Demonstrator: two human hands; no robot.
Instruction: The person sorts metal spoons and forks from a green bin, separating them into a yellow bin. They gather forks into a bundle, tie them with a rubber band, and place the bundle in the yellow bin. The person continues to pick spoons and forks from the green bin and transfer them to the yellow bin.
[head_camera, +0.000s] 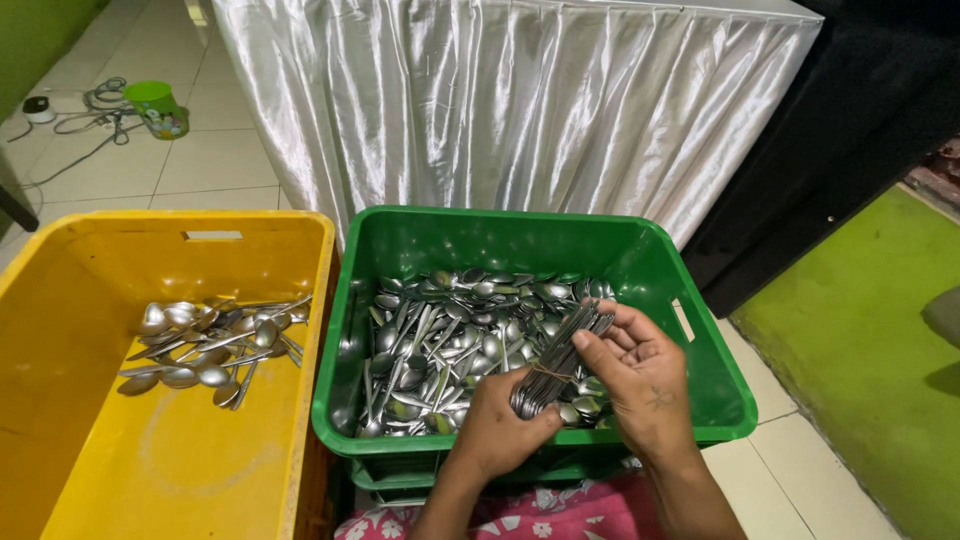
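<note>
— Steel spoons, a whole bundle (556, 362) of them, you hold now between both hands over the green crate (700, 400). Which step do you think this is?

— In the head view, your left hand (497, 430) has its fingers clamped on the lower end of the bundle, and your right hand (640, 375) has its fingers closed around the upper part. A thin band sits around the middle. I judge you are in the gathering and tying step.

— And what does the next move ask for?

— A firm grip, I think, so no spoon slips back into the loose spoons (440, 340) under it. Beside it, the yellow crate (60, 300) holds a small pile of spoons (215, 345).
</note>
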